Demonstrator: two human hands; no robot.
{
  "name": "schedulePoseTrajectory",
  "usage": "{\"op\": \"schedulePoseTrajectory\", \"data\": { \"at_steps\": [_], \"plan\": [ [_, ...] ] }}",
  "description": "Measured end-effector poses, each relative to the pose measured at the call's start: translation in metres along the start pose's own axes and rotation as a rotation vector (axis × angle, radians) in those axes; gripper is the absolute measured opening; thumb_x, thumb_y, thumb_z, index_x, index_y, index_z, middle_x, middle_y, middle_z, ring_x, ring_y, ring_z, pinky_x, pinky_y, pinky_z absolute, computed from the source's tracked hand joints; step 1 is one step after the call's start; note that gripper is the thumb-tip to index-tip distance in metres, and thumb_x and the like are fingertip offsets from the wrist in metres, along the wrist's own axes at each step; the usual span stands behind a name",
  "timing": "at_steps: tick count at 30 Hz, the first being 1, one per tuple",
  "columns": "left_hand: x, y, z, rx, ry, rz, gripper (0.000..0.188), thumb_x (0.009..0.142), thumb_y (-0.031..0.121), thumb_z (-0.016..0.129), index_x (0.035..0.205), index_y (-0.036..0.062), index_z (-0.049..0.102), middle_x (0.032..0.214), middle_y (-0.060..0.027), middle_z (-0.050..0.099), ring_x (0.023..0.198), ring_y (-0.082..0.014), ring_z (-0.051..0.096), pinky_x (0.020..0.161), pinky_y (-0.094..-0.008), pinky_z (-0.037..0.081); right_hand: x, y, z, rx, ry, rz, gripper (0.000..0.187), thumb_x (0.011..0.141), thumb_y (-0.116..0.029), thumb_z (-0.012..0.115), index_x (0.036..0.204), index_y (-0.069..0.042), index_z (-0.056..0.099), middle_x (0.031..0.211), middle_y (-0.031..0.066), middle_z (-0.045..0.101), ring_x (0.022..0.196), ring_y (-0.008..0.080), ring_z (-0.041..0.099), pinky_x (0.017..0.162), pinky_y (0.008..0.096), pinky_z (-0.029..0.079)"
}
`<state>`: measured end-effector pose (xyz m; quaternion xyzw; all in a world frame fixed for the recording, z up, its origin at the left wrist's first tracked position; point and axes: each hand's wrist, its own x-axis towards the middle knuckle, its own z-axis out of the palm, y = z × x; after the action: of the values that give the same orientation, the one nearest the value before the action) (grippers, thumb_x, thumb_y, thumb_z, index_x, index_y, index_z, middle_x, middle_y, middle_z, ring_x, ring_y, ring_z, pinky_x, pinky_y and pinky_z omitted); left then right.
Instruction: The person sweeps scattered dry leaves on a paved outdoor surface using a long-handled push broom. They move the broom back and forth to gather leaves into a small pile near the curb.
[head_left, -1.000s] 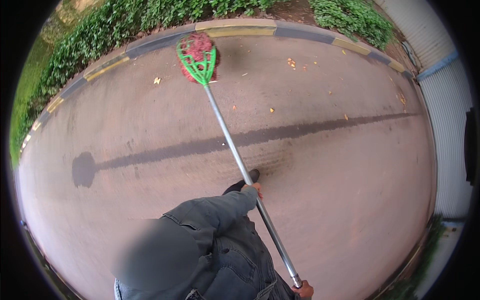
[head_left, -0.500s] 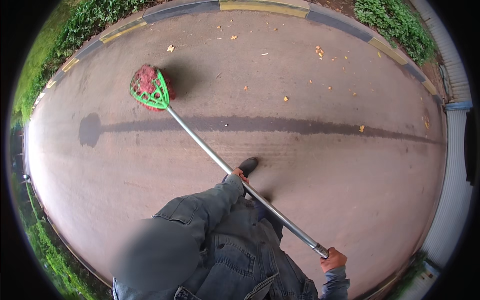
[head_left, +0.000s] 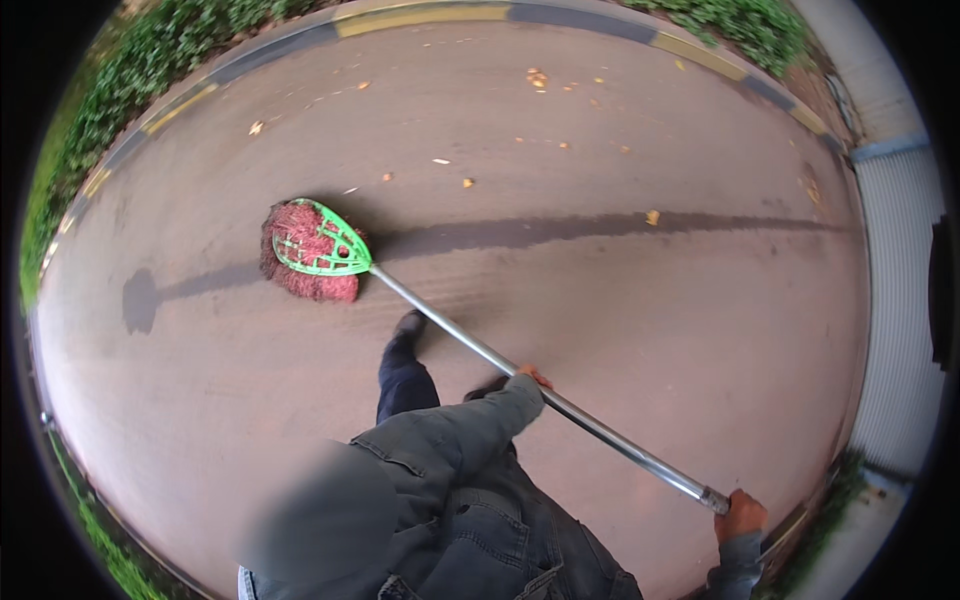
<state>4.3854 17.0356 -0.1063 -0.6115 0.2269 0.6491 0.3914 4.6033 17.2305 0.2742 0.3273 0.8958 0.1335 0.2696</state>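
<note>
Across the pavement (head_left: 640,310), left hand (head_left: 531,377) and right hand (head_left: 742,514) are gripping a broom (head_left: 470,339), fingers wrapped closed, apparently sweeping; another stroke would be needing steady guiding.

I see a smooth, shiny metal pole (head_left: 460,332), a slick green frame (head_left: 352,262) that looks like plastic, and coarse, shaggy red bristles (head_left: 325,288). To me the jacket (head_left: 430,440) reads as matt denim, the pavement (head_left: 650,330) dull, the wall panel (head_left: 905,290) ribbed.

Leaves (head_left: 537,78) on pavement (head_left: 620,320) between broom head (head_left: 312,240) and curb (head_left: 425,17) — plants (head_left: 740,30) behind; wall (head_left: 905,300) right.
</note>
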Motion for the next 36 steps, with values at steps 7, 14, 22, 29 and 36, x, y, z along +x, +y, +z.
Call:
{"op": "schedulePoseTrajectory", "data": {
  "at_steps": [7, 14, 22, 29, 36],
  "plan": [
    [0.005, -0.176, 0.069, 0.546, -0.161, -0.067, 0.017, 0.07, 0.011, 0.047, 0.055, 0.0085, 0.037, 0.043, -0.0055, 0.033, 0.034, -0.0193, 0.036, 0.034, -0.0352, 0.039, -0.178, 0.053, 0.048, 0.015, 0.029, 0.401, 0.014, 0.067, -0.027, 0.058, 0.062, -0.016, 0.051, 0.055, 0.0052, 0.054, 0.048, 0.0264, 0.054, 0.042, 0.0393, 0.042],
    [-0.063, -0.207, 0.155, 0.992, -0.44, -0.02, 0.012, 0.066, 0.009, 0.052, 0.061, 0.0051, 0.042, 0.046, -0.0067, 0.041, 0.036, -0.018, 0.042, 0.033, -0.0333, 0.038, -0.223, -0.083, 0.042, 0.242, -0.006, 0.807, 0.008, 0.065, -0.023, 0.054, 0.062, -0.015, 0.054, 0.053, 0.0064, 0.053, 0.044, 0.0256, 0.052, 0.04, 0.0383, 0.041],
    [-0.147, -0.145, 0.075, 1.22, -0.501, 0.019, 0.012, 0.066, 0.009, 0.054, 0.066, 0.004, 0.043, 0.05, -0.006, 0.043, 0.037, -0.0157, 0.044, 0.035, -0.0314, 0.04, -0.326, -0.237, 0.117, 0.558, -0.208, 0.926, 0.012, 0.061, -0.024, 0.056, 0.063, -0.015, 0.049, 0.058, 0.0056, 0.055, 0.049, 0.0244, 0.055, 0.043, 0.039, 0.043],
    [-0.161, 0.039, 0.027, 1.36, -0.301, 0.134, 0.013, 0.066, 0.011, 0.055, 0.065, 0.0023, 0.045, 0.049, -0.0072, 0.045, 0.038, -0.0176, 0.046, 0.037, -0.0317, 0.044, -0.343, -0.423, 0.106, 0.765, -0.244, 0.993, 0.02, 0.059, -0.029, 0.061, 0.067, -0.019, 0.045, 0.049, 0.0017, 0.051, 0.043, 0.0214, 0.053, 0.038, 0.0364, 0.04],
    [-0.123, 0.179, -0.057, 1.136, -0.243, 0.139, 0.016, 0.065, 0.012, 0.057, 0.062, 0.0011, 0.046, 0.049, -0.0107, 0.043, 0.038, -0.0225, 0.046, 0.041, -0.0385, 0.047, -0.377, -0.463, 0.103, 0.702, -0.213, 0.805, 0.022, 0.06, -0.025, 0.063, 0.069, -0.014, 0.046, 0.058, 0.0058, 0.054, 0.05, 0.0252, 0.054, 0.044, 0.0391, 0.043]
  ]
}}
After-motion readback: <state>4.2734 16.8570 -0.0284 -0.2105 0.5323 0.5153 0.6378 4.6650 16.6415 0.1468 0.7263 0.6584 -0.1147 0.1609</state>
